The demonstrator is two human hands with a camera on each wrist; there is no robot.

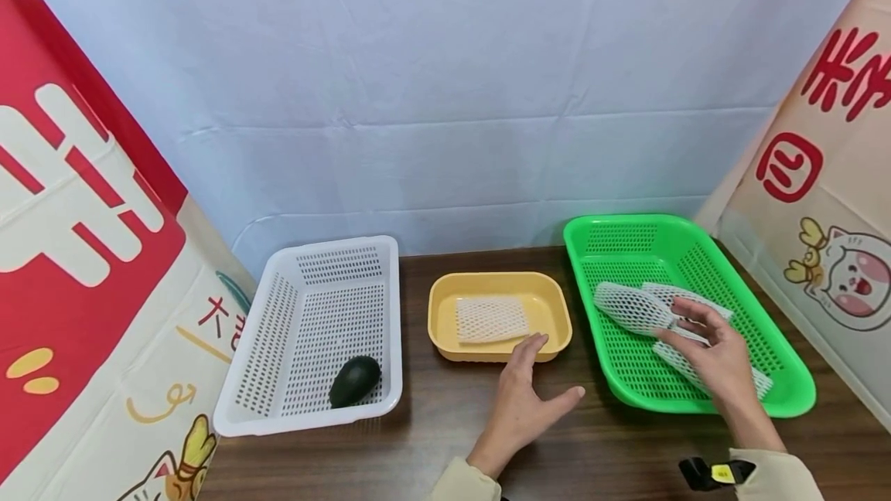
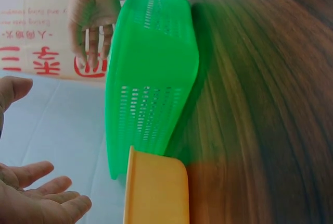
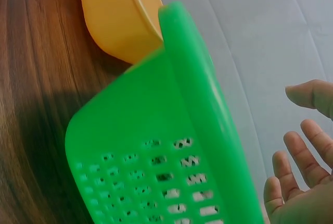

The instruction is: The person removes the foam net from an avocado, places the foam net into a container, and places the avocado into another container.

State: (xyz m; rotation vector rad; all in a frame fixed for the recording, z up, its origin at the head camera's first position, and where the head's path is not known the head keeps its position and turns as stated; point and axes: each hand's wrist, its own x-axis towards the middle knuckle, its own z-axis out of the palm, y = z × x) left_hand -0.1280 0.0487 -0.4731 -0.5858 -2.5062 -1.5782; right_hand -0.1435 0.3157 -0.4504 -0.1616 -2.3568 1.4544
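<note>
My right hand is over the green basket, thumb and fingers apart and nothing between them in the right wrist view. By its fingertips lies a white foam net sleeve, with more sleeves behind and beneath the hand. The left hand is spread at the front edge of the yellow tray, its fingertips overlapping the rim in the head view. A flattened foam net rests inside that tray. In the white basket, a dark green avocado lies near the front right corner.
The containers stand in a row on a brown wooden table, the yellow tray between the two baskets. A pale cloth backdrop hangs behind, and printed cloths flank both sides. A black strap device sits by the right cuff.
</note>
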